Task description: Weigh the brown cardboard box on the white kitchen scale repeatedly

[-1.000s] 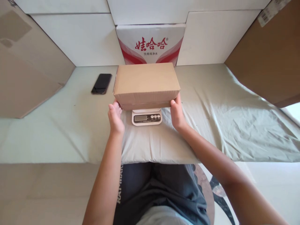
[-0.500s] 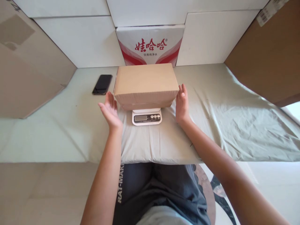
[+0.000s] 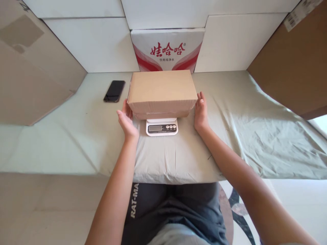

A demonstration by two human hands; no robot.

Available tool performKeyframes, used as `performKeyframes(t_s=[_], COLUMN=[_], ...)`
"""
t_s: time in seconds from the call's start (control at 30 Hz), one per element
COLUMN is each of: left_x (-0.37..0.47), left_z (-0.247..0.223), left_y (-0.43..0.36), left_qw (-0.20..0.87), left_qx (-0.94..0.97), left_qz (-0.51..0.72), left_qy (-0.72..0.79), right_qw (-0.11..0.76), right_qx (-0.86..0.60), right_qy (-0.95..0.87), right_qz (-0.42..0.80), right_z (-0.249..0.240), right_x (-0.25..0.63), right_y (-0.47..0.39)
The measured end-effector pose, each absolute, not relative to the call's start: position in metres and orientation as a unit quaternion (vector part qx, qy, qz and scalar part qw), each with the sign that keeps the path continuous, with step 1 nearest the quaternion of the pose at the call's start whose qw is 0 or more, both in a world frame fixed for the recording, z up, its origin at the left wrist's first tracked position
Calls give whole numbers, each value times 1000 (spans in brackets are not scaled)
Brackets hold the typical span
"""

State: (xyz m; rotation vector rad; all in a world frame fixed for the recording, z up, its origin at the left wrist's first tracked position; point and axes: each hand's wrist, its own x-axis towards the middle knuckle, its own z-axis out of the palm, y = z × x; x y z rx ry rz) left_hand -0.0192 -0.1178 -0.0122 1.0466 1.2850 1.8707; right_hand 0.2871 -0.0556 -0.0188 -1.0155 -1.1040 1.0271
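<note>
A closed brown cardboard box (image 3: pixel 163 86) rests on a small white kitchen scale (image 3: pixel 161 128), whose display and buttons stick out in front while its platform is mostly hidden. My left hand (image 3: pixel 128 119) is at the box's left side, fingers stretched and their tips up against its lower left edge, thumb apart. On the other side my right hand (image 3: pixel 201 110) stands upright and flat, its fingertips beside the box's right edge; whether they press on it I cannot tell. The digits on the scale's display cannot be read.
A black phone (image 3: pixel 114 91) lies on the pale green cloth (image 3: pixel 63 136) left of the box. Behind stands a white and red carton (image 3: pixel 167 51) among white boxes. Large brown cartons flank the left (image 3: pixel 33 75) and right (image 3: pixel 291 68). The table's front edge is close to my legs.
My left hand has moved in from beside the box to its left side. The right hand stays close to the right side. The view has shifted slightly; the box remains on the scale.
</note>
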Motion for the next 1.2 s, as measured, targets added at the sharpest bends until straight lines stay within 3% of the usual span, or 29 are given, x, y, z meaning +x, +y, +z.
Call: performKeyframes(t_s=[1.2], left_x=[4], left_z=[-4], left_y=[-138], left_qw=[292], left_qx=[384], left_qz=[729], left_qy=[486], right_qw=[623], right_qx=[-368], right_qy=[-485], right_qz=[491], right_z=[3], right_x=[268], right_y=[-89])
